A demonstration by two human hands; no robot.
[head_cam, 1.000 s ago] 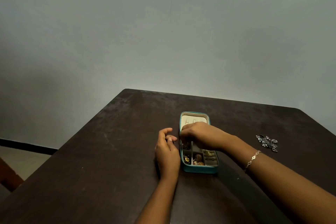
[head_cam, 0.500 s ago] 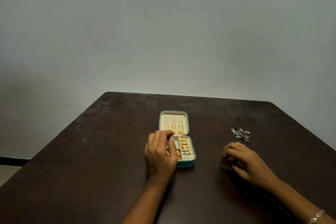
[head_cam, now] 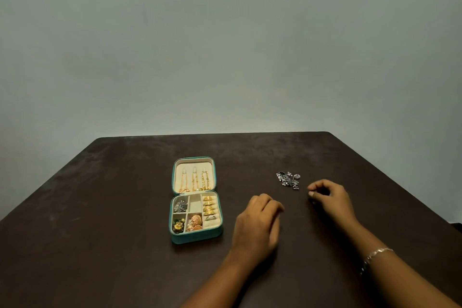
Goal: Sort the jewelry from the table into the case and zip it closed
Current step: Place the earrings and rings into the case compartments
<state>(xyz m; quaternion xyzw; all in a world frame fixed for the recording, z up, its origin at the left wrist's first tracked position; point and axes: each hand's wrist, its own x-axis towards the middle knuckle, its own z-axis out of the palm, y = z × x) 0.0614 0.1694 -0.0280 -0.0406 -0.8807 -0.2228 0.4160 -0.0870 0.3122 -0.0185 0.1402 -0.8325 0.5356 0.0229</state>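
The teal jewelry case (head_cam: 196, 238) lies open on the dark table (head_cam: 100, 207). Its lid (head_cam: 193, 162) holds three gold chains. The tray compartments hold gold rings (head_cam: 209, 207), a silver piece (head_cam: 180, 206), a green-gold piece (head_cam: 178, 226) and a copper piece (head_cam: 195, 221). A cluster of silver jewelry (head_cam: 288, 180) lies on the table to the right. My left hand (head_cam: 257, 222) rests right of the case with its fingers loosely curled and holds nothing. My right hand (head_cam: 328, 199) hovers just right of the silver cluster, fingers loosely curled toward the thumb, with nothing visibly held.
A silver bracelet (head_cam: 375, 254) sits on my right wrist. The table's far edge (head_cam: 212, 134) meets a plain grey wall, and its right edge (head_cam: 400, 190) slants toward me.
My left hand has left the case and moved right onto the bare table. My right hand has pulled out of the case and gone to the silver cluster.
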